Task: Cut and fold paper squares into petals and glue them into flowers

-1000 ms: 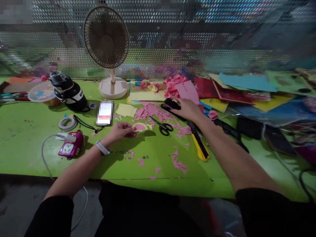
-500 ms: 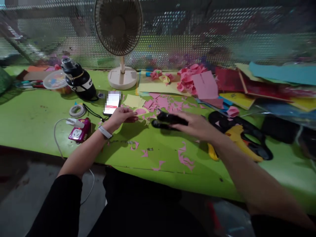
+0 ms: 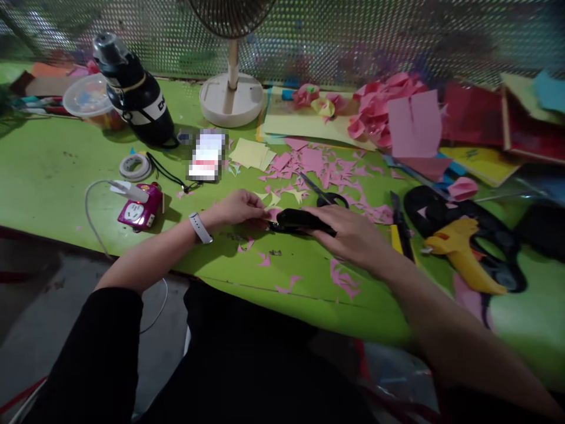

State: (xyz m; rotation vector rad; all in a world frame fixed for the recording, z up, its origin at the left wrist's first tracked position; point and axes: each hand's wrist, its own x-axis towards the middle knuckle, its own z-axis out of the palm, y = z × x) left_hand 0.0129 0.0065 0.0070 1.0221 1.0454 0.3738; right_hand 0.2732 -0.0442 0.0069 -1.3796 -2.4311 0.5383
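My right hand (image 3: 353, 232) is wrapped round a black stapler (image 3: 304, 220), whose jaw end points left. My left hand (image 3: 242, 209) is closed in a pinch on a small pink paper piece (image 3: 274, 214) at the stapler's front end. Part of that paper is hidden by the fingers and the stapler. Just behind the stapler lie scissors (image 3: 332, 199) with dark handles, among pink paper scraps (image 3: 311, 159). A little stack of pale yellow paper squares (image 3: 251, 153) rests beyond my left hand.
A phone (image 3: 207, 156), a tape roll (image 3: 135, 167), a purple power adapter (image 3: 141, 207) with a white cable and a black bottle (image 3: 141, 106) stand to the left. A fan (image 3: 232, 97) and crumpled pink paper flowers (image 3: 388, 106) are behind. A yellow glue gun (image 3: 463, 250) lies right.
The stapler in my right hand has come down and left to meet the paper in my left hand. The view has tilted down, and the scissors show now.
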